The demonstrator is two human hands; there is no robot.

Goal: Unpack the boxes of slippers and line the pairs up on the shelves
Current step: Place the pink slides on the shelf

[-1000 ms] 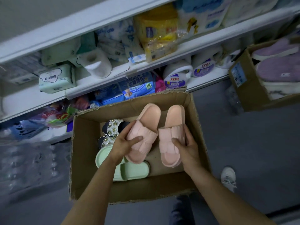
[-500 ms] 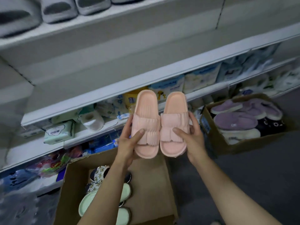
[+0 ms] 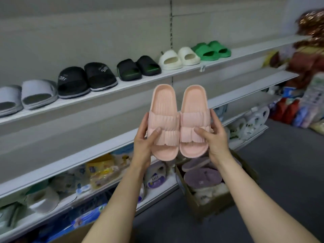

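I hold a pair of pink slippers side by side in the air, toes toward me. My left hand (image 3: 144, 141) grips the left pink slipper (image 3: 164, 118) with the thumb on its ruffled strap. My right hand (image 3: 213, 135) grips the right pink slipper (image 3: 193, 116) the same way. Behind them runs a white shelf (image 3: 245, 53) with slipper pairs lined up: grey (image 3: 26, 97), black (image 3: 87, 78), black with green insoles (image 3: 138, 68), cream (image 3: 178, 58) and green (image 3: 211, 50). A cardboard box (image 3: 210, 206) with purple slippers (image 3: 201, 176) sits on the floor below my right arm.
An empty white shelf (image 3: 254, 85) runs just under the slipper shelf. Lower shelves hold packaged goods and detergent bottles (image 3: 156, 176). Stacked bags and packs (image 3: 306, 106) crowd the right end. Grey floor (image 3: 289, 163) lies to the right.
I lifted the pink pair out of the box and up to shelf height. My view rose from the box to the shelf of lined-up slippers.
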